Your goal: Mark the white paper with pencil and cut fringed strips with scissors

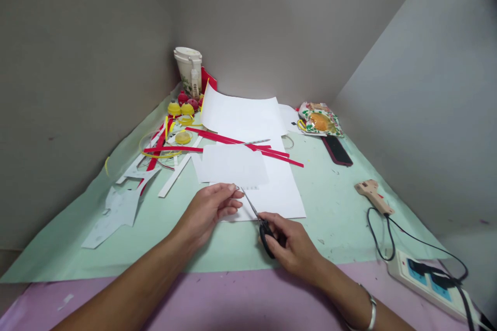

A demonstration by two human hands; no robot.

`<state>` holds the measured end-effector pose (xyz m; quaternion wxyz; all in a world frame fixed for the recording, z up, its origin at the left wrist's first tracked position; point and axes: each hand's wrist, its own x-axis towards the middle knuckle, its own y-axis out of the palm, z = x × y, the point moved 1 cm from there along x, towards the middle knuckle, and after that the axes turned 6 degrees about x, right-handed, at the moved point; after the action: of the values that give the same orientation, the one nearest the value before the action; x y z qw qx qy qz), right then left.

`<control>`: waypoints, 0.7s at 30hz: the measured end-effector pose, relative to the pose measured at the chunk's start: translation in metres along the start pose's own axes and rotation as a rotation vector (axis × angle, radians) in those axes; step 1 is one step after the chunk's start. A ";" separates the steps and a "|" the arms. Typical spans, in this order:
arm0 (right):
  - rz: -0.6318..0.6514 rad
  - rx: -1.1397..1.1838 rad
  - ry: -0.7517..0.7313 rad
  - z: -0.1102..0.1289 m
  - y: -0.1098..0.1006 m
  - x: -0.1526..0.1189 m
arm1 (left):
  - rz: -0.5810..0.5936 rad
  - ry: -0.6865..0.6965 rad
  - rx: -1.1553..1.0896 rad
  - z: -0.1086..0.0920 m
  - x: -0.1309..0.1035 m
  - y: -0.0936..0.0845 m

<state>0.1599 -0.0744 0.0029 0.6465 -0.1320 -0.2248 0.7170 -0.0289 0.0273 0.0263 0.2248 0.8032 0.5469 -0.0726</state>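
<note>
Two bare hands meet near the centre of the frame.
The left hand (pixel 217 207) reaches in from the lower left, thumb and fingertips pinched together; the right hand (pixel 285 243), coming from the lower right, has its fingers curled, a silvery bracelet circling its wrist (pixel 359 302).

From where I stand, the small sheet (pixel 233 163) lies on larger paper (pixel 285 196); around it, the cup (pixel 186 70) stands at eleven o'clock, snack packet (pixel 321 121) at two, phone (pixel 337 151) and glue gun (pixel 373 197) at three, power strip (pixel 423 282) at four, cut paper (pixel 120 209) at eight.
</note>
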 end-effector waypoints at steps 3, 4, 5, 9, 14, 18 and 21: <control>0.004 -0.001 0.001 0.000 0.000 -0.001 | -0.010 -0.006 -0.005 0.000 0.000 -0.001; 0.003 -0.004 -0.001 0.000 0.000 -0.001 | -0.010 -0.006 -0.013 0.000 0.000 -0.001; 0.003 -0.008 -0.003 0.000 0.000 -0.001 | -0.007 -0.004 -0.023 0.000 0.000 -0.001; 0.013 -0.012 -0.015 0.001 0.001 -0.001 | -0.011 0.001 -0.063 -0.001 -0.001 -0.001; 0.018 -0.013 -0.033 0.003 0.001 0.000 | -0.017 0.001 -0.074 -0.003 -0.002 0.001; 0.015 -0.025 -0.045 0.003 0.001 -0.001 | -0.013 -0.008 -0.067 -0.002 -0.001 0.003; 0.014 -0.029 -0.048 0.002 0.001 -0.001 | -0.010 -0.013 -0.054 -0.001 -0.001 0.003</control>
<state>0.1583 -0.0754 0.0039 0.6338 -0.1258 -0.2497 0.7212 -0.0266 0.0258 0.0288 0.2495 0.7936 0.5512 -0.0642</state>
